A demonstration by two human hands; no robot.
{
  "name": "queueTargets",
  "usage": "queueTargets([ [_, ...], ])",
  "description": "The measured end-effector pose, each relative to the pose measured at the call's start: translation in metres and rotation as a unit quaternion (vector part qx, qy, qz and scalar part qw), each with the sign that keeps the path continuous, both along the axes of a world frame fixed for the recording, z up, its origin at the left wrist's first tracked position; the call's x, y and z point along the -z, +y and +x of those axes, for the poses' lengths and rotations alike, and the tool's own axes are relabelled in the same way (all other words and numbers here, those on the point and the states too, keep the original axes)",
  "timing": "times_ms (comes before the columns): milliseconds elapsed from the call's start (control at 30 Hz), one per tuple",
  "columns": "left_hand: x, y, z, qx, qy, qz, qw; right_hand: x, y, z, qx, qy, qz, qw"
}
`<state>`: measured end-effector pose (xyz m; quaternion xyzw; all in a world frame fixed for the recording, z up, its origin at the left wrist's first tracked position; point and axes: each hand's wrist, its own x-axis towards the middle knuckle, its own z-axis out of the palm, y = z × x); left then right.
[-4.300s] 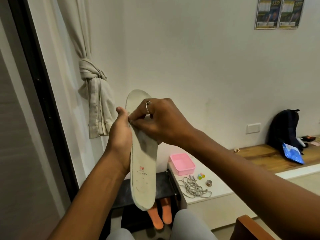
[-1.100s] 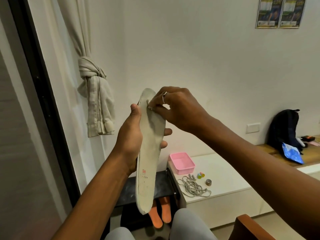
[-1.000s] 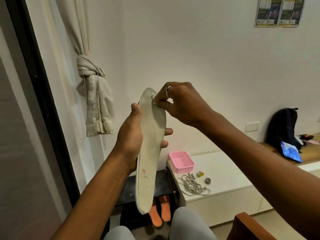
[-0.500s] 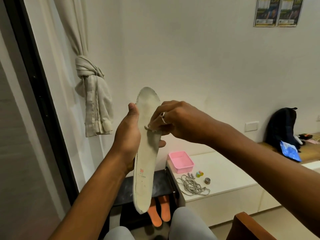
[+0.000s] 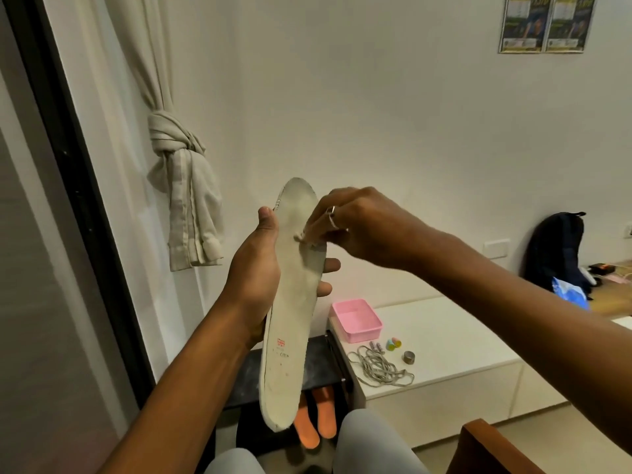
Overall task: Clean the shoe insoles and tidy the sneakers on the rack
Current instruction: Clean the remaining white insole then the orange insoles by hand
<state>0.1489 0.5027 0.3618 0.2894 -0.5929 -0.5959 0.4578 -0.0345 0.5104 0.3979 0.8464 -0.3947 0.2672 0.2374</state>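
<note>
My left hand (image 5: 254, 278) grips a pale grey insole (image 5: 290, 319) from behind and holds it upright, toe up, with the thumb on its left edge and the fingertips showing past its right edge. There is a small red logo near the heel. My right hand (image 5: 359, 227), wearing a ring, pinches a small pale scrap (image 5: 301, 237) and presses it against the upper part of the insole. Two orange insoles (image 5: 314, 422) stand inside the black shoe rack (image 5: 249, 374) below. No sneakers are in view.
A white bench (image 5: 461, 336) at the right carries a pink tray (image 5: 357, 319), grey laces (image 5: 379, 369) and small caps. A dark backpack (image 5: 554, 248) stands further right. A knotted curtain (image 5: 178, 148) hangs at the left, and a wooden chair arm (image 5: 489, 449) is at the bottom right.
My right hand slid from the toe of the insole down towards its middle, then back up a little. My left hand keeps the same hold on the insole.
</note>
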Motion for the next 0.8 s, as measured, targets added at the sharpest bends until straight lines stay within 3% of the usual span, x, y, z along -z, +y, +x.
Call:
queueTargets([
  [133, 0.002, -0.004, 0.005, -0.036, -0.022, -0.033, 0.999, 0.021, 0.025, 0.024, -0.067, 0.074, 0.099, 0.990],
  [267, -0.004, 0.003, 0.000, -0.016, 0.015, 0.019, 1.000, 0.008, -0.002, 0.007, 0.009, 0.011, 0.002, 1.000],
  [333, -0.004, 0.002, 0.002, -0.044, 0.019, 0.018, 0.999, 0.008, -0.002, 0.010, 0.010, -0.004, 0.004, 1.000],
  [433, -0.001, -0.005, 0.003, -0.105, -0.015, -0.008, 0.994, 0.024, 0.021, 0.029, -0.057, 0.069, 0.069, 0.994],
  [500, -0.002, -0.003, 0.003, -0.106, -0.016, -0.006, 0.994, 0.027, 0.023, 0.029, -0.050, 0.107, 0.068, 0.991],
  [633, -0.006, 0.006, 0.001, -0.056, 0.007, 0.036, 0.998, 0.011, 0.005, 0.011, 0.012, 0.064, -0.010, 0.998],
  [800, -0.003, 0.000, 0.000, -0.119, -0.014, 0.002, 0.993, 0.035, 0.029, 0.029, -0.054, 0.132, 0.068, 0.987],
])
